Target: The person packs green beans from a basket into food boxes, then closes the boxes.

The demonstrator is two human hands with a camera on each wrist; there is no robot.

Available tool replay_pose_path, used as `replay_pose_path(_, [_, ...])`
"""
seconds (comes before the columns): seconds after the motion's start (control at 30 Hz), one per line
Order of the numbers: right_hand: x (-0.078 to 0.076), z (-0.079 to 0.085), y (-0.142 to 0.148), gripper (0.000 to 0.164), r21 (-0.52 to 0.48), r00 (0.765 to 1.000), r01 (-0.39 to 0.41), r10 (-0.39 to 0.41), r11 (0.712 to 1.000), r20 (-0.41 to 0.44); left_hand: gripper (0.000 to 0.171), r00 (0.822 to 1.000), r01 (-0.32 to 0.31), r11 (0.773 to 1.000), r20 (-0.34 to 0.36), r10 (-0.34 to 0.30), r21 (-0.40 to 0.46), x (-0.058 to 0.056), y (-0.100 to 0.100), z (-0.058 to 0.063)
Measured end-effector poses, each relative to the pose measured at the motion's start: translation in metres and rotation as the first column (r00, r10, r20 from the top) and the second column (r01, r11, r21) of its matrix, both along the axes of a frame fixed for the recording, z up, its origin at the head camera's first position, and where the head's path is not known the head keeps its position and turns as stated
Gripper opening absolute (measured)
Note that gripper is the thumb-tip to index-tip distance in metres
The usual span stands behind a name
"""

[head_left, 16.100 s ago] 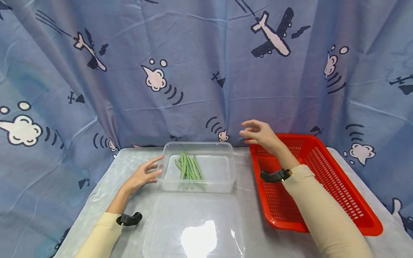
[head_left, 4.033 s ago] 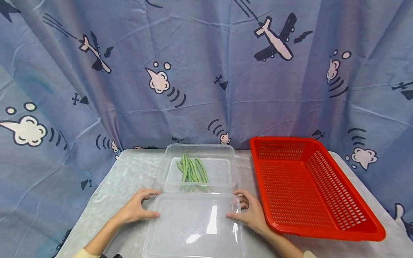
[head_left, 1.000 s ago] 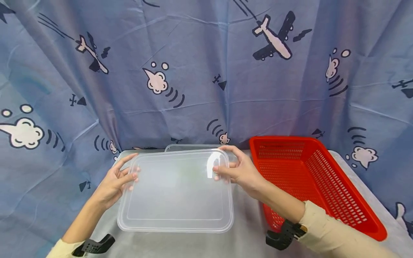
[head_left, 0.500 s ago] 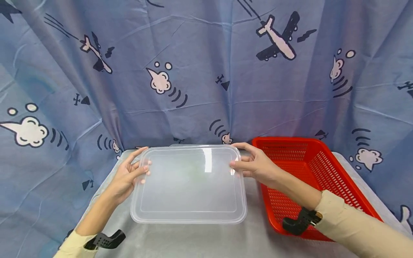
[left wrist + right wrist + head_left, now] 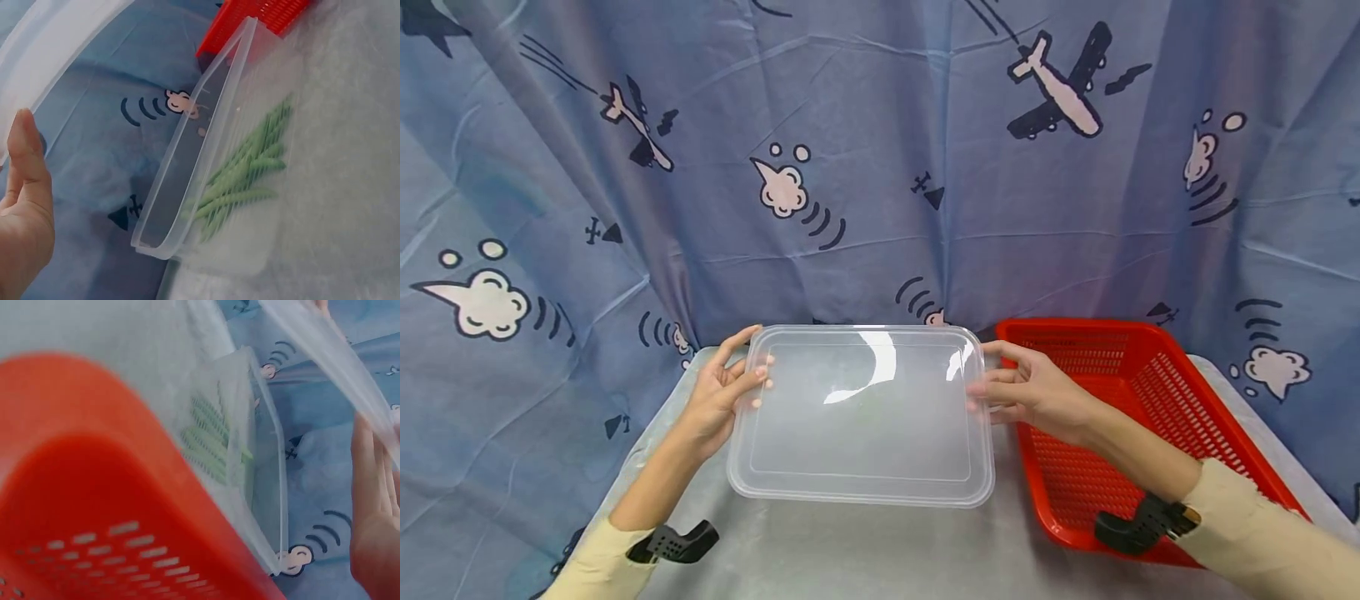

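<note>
A clear plastic lid (image 5: 857, 433) is held up off the table between both hands in the head view. My left hand (image 5: 718, 400) grips its left edge, thumb on the near face and fingers behind. At the opposite edge my right hand (image 5: 1037, 392) pinches it the same way. Both wrist views show a clear plastic container (image 5: 214, 134) below the lid, a gap between them. Green beans (image 5: 240, 175) lie in the container, blurred through its wall. From the head, the lid covers nearly all of the container and the beans.
A red perforated basket (image 5: 1078, 475) stands on the table to the right, under the right forearm. A grey-white cloth (image 5: 850, 550) covers the table. Behind hangs a blue curtain (image 5: 880, 167) printed with planes and clouds.
Both hands took hold of the lid, which lay on the table in front of the container, and raised it. Over the last second it shifted right and slightly upward in view.
</note>
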State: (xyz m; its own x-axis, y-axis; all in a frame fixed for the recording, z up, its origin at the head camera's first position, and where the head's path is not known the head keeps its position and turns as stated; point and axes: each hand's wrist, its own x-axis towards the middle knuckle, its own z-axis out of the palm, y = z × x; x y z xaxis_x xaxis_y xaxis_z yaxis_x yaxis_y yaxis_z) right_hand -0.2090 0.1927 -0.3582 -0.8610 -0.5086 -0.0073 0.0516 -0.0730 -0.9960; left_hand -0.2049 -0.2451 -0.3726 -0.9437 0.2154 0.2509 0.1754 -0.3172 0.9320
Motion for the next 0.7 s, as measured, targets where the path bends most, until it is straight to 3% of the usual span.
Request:
replay_pose_path(0.2, [0.003, 0.005, 0.005, 0.042, -0.044, 0.998, 0.041, -0.043, 0.998, -0.049, 0.054, 0.997, -0.011, 1.0, 0.075, 0.011, 0.005, -0.003, 0.004, -0.006])
replay_pose_path(0.5, [-0.003, 0.015, 0.019, 0.035, -0.184, 0.993, 0.109, -0.117, 0.977, -0.034, 0.058, 0.99, 0.118, 0.985, 0.093, -0.106, -0.127, 0.001, 0.006, -0.015])
replay_pose_path(0.7, [-0.009, 0.019, 0.025, 0.036, -0.246, 0.991, 0.128, -0.136, 0.961, -0.018, 0.055, 0.982, 0.181, 0.975, 0.071, -0.173, -0.131, 0.0, 0.012, -0.016])
